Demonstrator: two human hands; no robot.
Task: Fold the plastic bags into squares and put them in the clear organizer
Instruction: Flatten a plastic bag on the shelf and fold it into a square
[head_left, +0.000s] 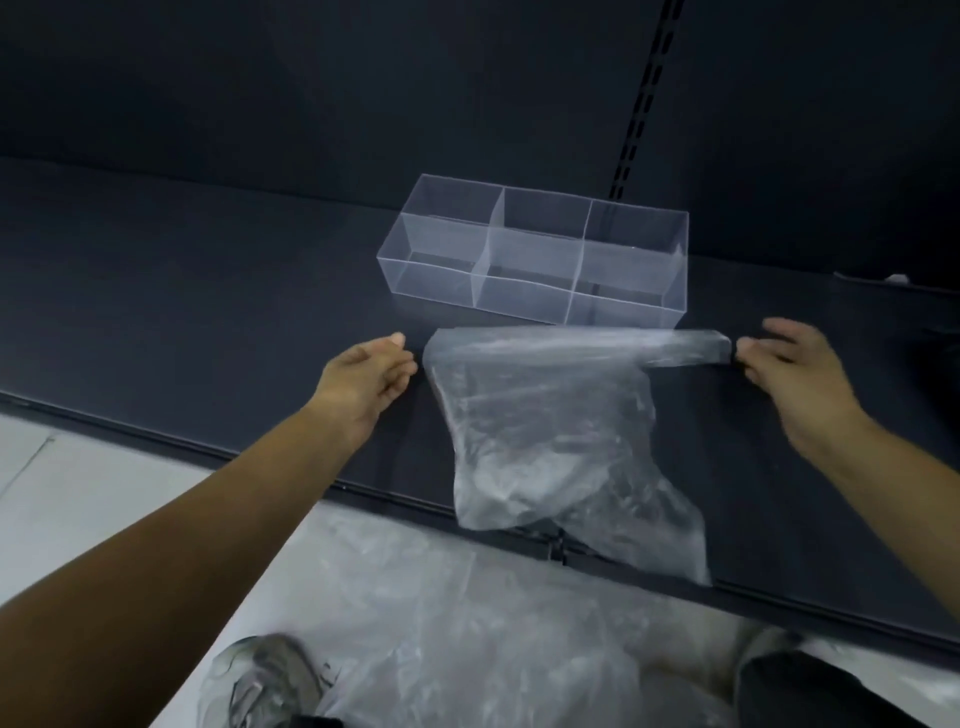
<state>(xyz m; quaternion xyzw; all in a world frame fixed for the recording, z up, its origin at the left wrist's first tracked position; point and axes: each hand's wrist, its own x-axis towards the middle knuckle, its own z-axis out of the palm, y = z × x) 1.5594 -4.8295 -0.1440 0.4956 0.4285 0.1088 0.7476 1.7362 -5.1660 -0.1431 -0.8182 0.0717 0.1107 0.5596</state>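
Note:
A clear plastic bag (540, 415) lies crumpled on the dark shelf (182, 291), its top edge stretched sideways into a strip and its lower part hanging over the shelf's front edge. My left hand (363, 379) hovers just left of the bag's top left corner, fingers loosely bent, a small gap between them and the plastic. At the strip's right end is my right hand (789, 369), fingers spread, with its thumb tip right at the plastic. Just behind the bag stands the clear organizer (530, 254), divided into several compartments that look empty.
More clear plastic bags (467, 634) lie in a heap on the pale floor below the shelf. A grey shoe (270, 675) and a dark trouser knee (810, 691) show at the bottom. A slotted upright (639, 104) runs up the dark back wall.

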